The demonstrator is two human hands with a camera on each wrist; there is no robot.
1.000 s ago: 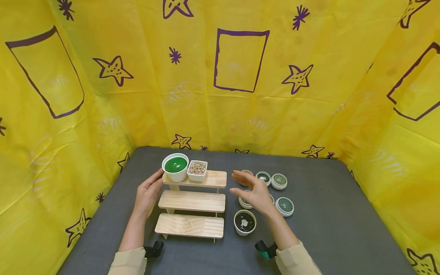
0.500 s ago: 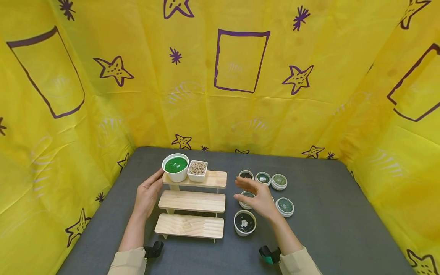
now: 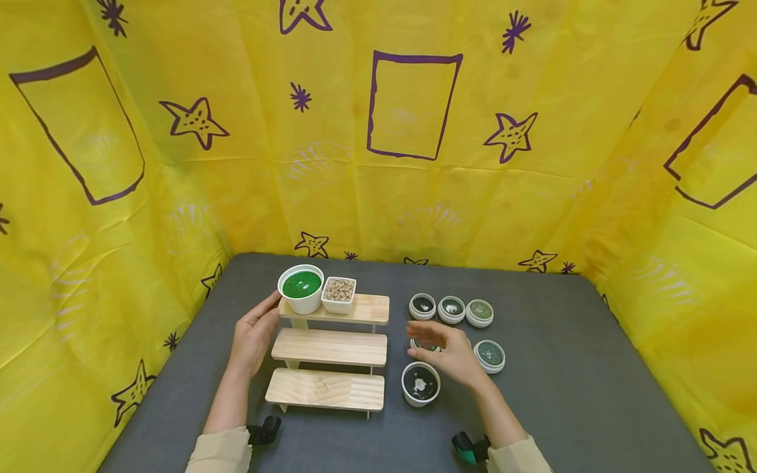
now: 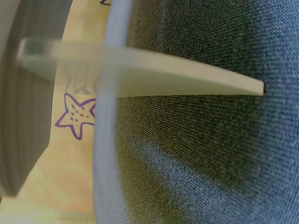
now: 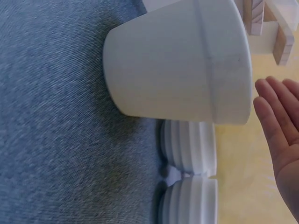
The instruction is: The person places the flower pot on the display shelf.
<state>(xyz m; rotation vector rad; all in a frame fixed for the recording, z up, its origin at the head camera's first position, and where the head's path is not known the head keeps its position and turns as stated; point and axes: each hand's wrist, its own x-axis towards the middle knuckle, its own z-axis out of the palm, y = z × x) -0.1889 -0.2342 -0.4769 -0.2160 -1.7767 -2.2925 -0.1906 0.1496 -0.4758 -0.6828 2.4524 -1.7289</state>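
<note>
My left hand (image 3: 252, 335) is at the left end of a three-step wooden stand (image 3: 331, 348), its extended fingertips right at the top shelf's edge. Beside them on that shelf stands a white round bowl (image 3: 301, 289) with green contents. A square white dish (image 3: 339, 295) of pale brown bits sits just right of it. My right hand (image 3: 447, 349) hovers with relaxed fingers and spread thumb, near a white cup (image 3: 421, 384) with dark contents and a pale patch. In the right wrist view, the fingers (image 5: 275, 107) are apart from that cup (image 5: 177, 65). The left wrist view shows a stand support (image 4: 187, 77), no hand.
Small ribbed white jars with dark or green contents stand behind the cup, including a back-row jar (image 3: 422, 306) and a right-hand jar (image 3: 489, 356). The right hand partly covers others. Yellow printed cloth (image 3: 414, 197) walls the grey table (image 3: 591, 368) in.
My right hand has moved down and slightly right, toward the dark-filled cup, uncovering the back-left jar. The left hand, stand, bowl and dish have stayed in place.
</note>
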